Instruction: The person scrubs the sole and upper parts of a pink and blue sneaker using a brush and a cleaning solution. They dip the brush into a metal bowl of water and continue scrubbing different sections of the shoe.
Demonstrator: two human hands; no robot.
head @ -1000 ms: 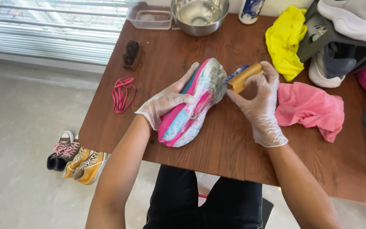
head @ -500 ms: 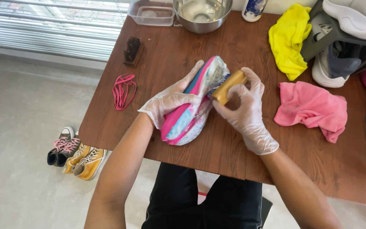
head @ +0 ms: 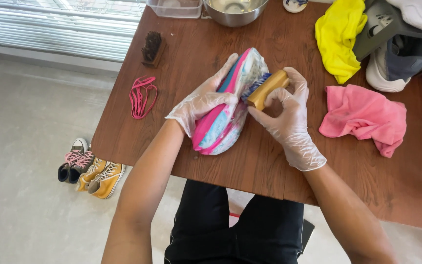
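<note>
Clamped in the gloved right hand (head: 289, 120) is a wooden scrub brush (head: 268, 89), its blue bristles pressed against the side of a pink, blue and white running shoe (head: 225, 117). The shoe is gripped from the other side by the gloved left hand (head: 202, 101), whose fingers are wrapped over its upper edge; the palm side is hidden, and the shoe's toe and heel cannot be told apart with certainty. The shoe is propped on its side on a brown wooden table (head: 250, 166), near the table's front edge.

Left of the shoe, a loop of pink laces (head: 142, 95) is laid on the wood, and beyond the laces a dark bristle brush (head: 152, 48) is seen. Right of the shoe a crumpled pink cloth (head: 365, 117) is spread, with a yellow cloth (head: 339, 36) behind it. A metal bowl (head: 234, 11) and a clear plastic tub (head: 174, 8) beyond the shoe are cut off by the top edge. A white sneaker (head: 389, 68) at the far right is partly covered by a dark shape that cannot be made out. On the floor left of the table, small yellow sneakers (head: 99, 177) are stood.
</note>
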